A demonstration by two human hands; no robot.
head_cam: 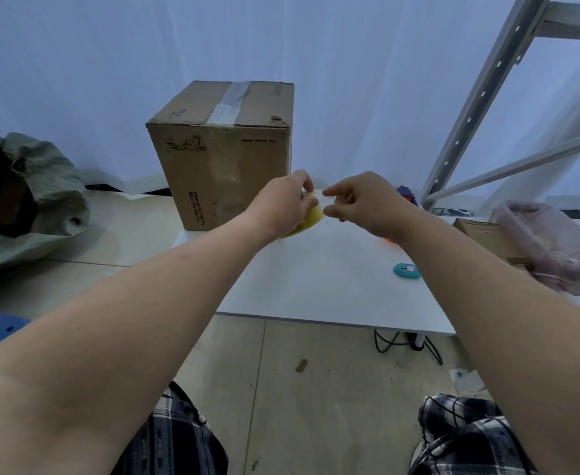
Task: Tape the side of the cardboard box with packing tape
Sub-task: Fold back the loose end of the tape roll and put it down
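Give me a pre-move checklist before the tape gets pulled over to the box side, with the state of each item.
1. Tape roll held by left hand: ok.
2. Right hand has the tape's free end: cannot tell, fingers pinch beside the roll.
3. Cardboard box upright on the table: ok.
4. Near side already taped: not ok.
5. Teal cutter lying on the table near the right arm: ok.

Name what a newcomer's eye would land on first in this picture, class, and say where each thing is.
First, the two bare arms reaching to mid-frame: the left hand holds a yellowish tape roll while the right hand pinches at its end. Behind them a tall box stands at the far left corner of the white table, taped across its top. A small teal cutter lies at the table's right.
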